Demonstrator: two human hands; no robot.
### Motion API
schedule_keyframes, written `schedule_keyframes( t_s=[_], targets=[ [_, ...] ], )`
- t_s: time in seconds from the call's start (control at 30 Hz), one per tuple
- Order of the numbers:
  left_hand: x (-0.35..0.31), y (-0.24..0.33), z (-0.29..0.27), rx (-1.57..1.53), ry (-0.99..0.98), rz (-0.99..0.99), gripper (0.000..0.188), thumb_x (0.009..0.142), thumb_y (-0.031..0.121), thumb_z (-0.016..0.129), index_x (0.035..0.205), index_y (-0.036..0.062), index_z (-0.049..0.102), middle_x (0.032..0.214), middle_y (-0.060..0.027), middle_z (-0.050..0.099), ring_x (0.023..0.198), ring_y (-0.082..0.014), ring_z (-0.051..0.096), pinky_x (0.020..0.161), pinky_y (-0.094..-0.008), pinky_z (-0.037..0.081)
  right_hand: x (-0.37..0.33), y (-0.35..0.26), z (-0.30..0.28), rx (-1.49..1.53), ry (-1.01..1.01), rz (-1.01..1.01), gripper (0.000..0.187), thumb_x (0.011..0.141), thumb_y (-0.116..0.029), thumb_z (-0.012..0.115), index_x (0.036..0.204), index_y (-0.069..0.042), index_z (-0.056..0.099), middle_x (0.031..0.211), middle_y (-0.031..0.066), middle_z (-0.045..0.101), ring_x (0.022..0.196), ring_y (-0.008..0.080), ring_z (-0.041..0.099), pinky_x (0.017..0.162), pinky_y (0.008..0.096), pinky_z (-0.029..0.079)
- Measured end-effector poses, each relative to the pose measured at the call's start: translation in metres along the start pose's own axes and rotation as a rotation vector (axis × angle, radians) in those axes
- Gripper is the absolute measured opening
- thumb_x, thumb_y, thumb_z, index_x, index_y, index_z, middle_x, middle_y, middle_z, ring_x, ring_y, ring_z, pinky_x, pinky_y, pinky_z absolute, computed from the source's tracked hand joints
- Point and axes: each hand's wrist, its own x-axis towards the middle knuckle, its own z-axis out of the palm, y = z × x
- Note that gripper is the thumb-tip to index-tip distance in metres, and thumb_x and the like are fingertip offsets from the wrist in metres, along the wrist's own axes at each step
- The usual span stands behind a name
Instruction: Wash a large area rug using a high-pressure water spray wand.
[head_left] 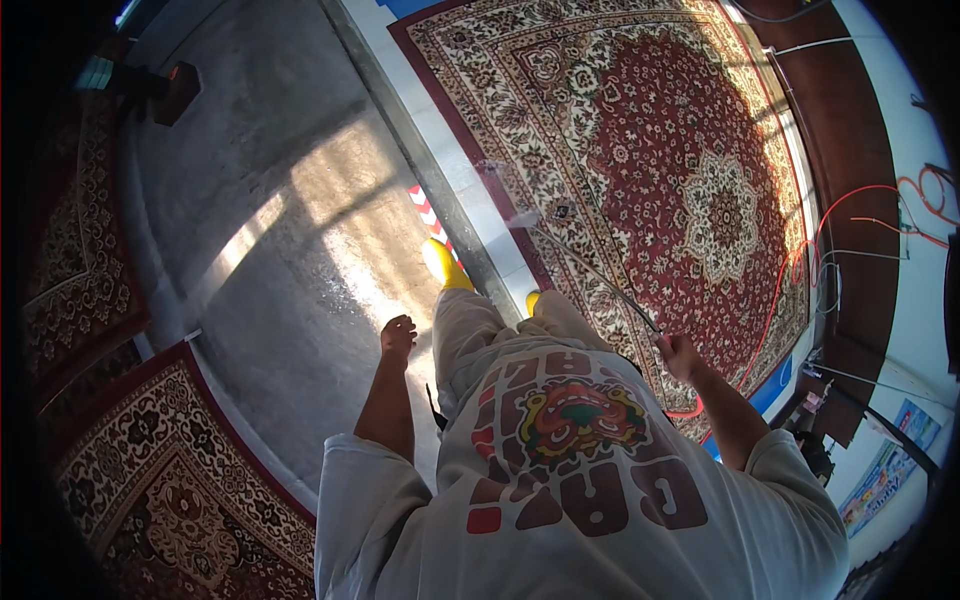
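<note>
My right hand (681,357) is closed round the handle end of a long thin spray lance (605,283). The lance slants forward and left over a large red and cream patterned carpet (650,150). A pale, see-through blur shows at its far end, near the carpet's left border; I cannot make out whether it is spray or a clear head. My left hand (398,336) hangs beside my leg above the grey concrete floor, fingers loosely bent and apart, holding nothing.
My yellow boots (440,262) stand by the raised tiled edge (480,215) beside a red-and-white striped marking (425,210). An orange hose (783,285) loops along the carpet's right side. More patterned carpets (190,500) lie at left. Sunlit patches cross the floor (280,330).
</note>
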Motion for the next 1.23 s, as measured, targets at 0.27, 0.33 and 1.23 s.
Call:
schedule_keyframes(
  t_s=[0.27,0.33,1.23],
  targets=[
    [0.043,0.071,-0.078,-0.027,0.018,0.025,0.037,0.084,0.028,0.051,0.115,0.008,0.052,0.106,-0.0084,0.058,0.092,-0.0226,0.056,0.078,-0.0386,0.046,0.007,-0.079,-0.02,-0.034,-0.173,0.348,0.062,0.088,-0.058,0.04,0.092,0.001,0.06,0.062,0.0174,0.056,0.061,0.0266,0.057,0.065,0.0392,0.047],
    [0.049,0.076,-0.083,-0.008,0.012,0.014,0.037,0.085,0.027,0.049,0.116,0.0071,0.051,0.107,-0.0089,0.057,0.093,-0.0231,0.056,0.079,-0.0387,0.045,-0.002,-0.137,-0.039,-0.024,-0.198,0.441,0.062,0.088,-0.059,0.04,0.092,0.0,0.061,0.056,0.0132,0.053,0.053,0.023,0.054,0.058,0.0381,0.047],
    [0.03,0.151,-0.076,-0.005,0.117,-0.023,0.024,0.084,0.029,0.05,0.097,0.0104,0.056,0.09,-0.006,0.061,0.073,-0.0186,0.057,0.061,-0.0346,0.044,0.131,-0.192,-0.104,-0.21,-0.262,0.258,0.066,0.088,-0.059,0.037,0.093,0.002,0.062,0.063,0.0163,0.06,0.055,0.0244,0.062,0.06,0.0364,0.051]
  ],
)
